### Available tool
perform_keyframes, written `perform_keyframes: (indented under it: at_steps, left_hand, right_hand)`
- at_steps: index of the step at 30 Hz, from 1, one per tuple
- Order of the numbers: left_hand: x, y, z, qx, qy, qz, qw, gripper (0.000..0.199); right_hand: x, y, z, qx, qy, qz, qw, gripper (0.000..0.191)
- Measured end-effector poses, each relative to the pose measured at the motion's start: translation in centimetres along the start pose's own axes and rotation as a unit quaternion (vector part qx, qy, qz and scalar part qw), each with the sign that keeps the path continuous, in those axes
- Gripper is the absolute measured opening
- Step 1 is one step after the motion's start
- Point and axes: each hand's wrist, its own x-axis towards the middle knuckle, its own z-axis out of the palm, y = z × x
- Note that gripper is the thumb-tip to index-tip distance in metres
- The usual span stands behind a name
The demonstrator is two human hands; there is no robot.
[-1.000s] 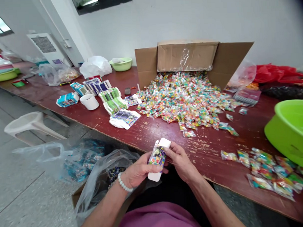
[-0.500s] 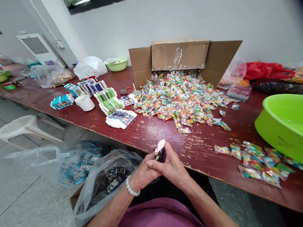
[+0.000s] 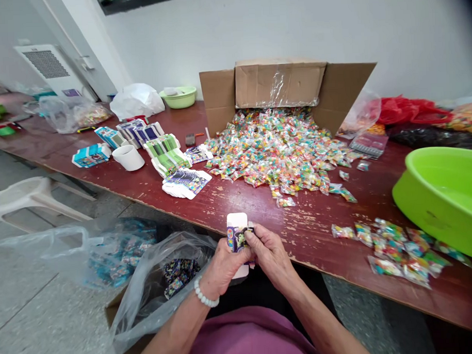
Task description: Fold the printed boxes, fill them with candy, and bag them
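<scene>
The printed carton (image 3: 236,238), purple and black with white end flaps, sits between both hands; its lettering is too small to read. The left grip (image 3: 223,268) is closed round its left side and lower part; the right grip (image 3: 267,251) pinches the right edge, thumb on the front. Beyond and left of the grips, a fanned purple stack (image 3: 188,183), green cartons (image 3: 167,154) and blue cartons (image 3: 91,155) also bear print too fine to make out. A white roll (image 3: 129,158) stands beside the green ones. Straight beyond the grips, sweet packets (image 3: 285,149) spill from a cardboard box (image 3: 281,82); right of them, loose packets (image 3: 397,251) lie near a green basin (image 3: 434,211). The near edge of the surface (image 3: 307,223) runs just by the grips, a scuffed red strip reaching to the spill. Below left, a plastic liner (image 3: 137,302) holds dark packets (image 3: 179,276).
</scene>
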Motion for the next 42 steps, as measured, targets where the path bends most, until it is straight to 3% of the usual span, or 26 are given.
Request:
perform_keyframes:
  at_steps: [3, 6, 10, 12, 15, 20, 27, 29, 31, 33, 35, 39, 42]
  left_hand:
    - [0.0, -0.1, -1.1, 0.04, 0.004, 0.03, 0.999, 0.029]
    - [-0.3, -0.1, -1.5, 0.022, 0.044, 0.061, 0.997, 0.045]
    - [-0.9, 0.1, -0.7, 0.001, 0.079, 0.094, 0.992, 0.064]
    - [-1.0, 0.1, -0.3, -0.003, 0.094, 0.107, 0.99, 0.068]
    - [-0.9, -0.3, -0.4, 0.018, 0.097, 0.116, 0.988, 0.062]
    - [-0.7, -1.1, -1.9, 0.051, 0.031, 0.124, 0.991, 0.042]
    - [-0.8, -0.7, -2.2, 0.129, 0.042, 0.116, 0.984, 0.029]
    - [-0.8, -0.8, -2.2, 0.127, 0.039, 0.115, 0.984, 0.028]
    - [-0.8, -0.9, -2.2, 0.095, 0.038, 0.113, 0.988, 0.031]
    - [-0.8, -1.1, -2.1, 0.033, 0.042, 0.098, 0.994, 0.042]
    - [-0.8, -1.2, -2.1, -0.036, 0.033, 0.056, 0.997, 0.052]
    - [-0.6, -1.5, -2.2, -0.123, -0.079, -0.064, 0.987, 0.052]
    - [-0.4, -2.0, -2.1, -0.148, -0.086, -0.108, 0.979, 0.062]
  right_hand:
    - [0.3, 0.3, -0.5, -0.031, 0.015, -0.011, 0.999, 0.037]
    - [0.4, 0.6, -0.8, -0.041, 0.005, -0.006, 0.999, 0.042]
    - [0.1, 0.8, -0.3, 0.042, 0.047, 0.018, 0.998, 0.061]
    - [0.0, 1.0, 0.1, 0.085, 0.061, 0.011, 0.994, 0.055]
    - [0.1, 1.1, 0.4, 0.097, 0.059, -0.028, 0.993, 0.035]
    - [0.5, 1.4, -0.3, 0.067, 0.081, -0.033, 0.994, 0.024]
    - [1.5, 0.9, -2.1, 0.132, 0.037, 0.056, 0.989, 0.032]
    - [1.6, 0.6, -2.4, 0.139, 0.026, 0.06, 0.988, 0.041]
    - [1.5, 0.5, -2.7, 0.101, -0.011, 0.043, 0.994, 0.037]
    - [1.4, 0.6, -2.9, 0.025, -0.03, 0.0, 0.999, 0.024]
    - [1.2, 0.9, -3.0, -0.045, -0.009, -0.058, 0.997, 0.019]
    - [0.7, 1.7, -2.6, -0.116, 0.022, -0.124, 0.985, 0.015]
    - [0.3, 1.6, -2.4, -0.147, -0.018, -0.134, 0.98, 0.018]
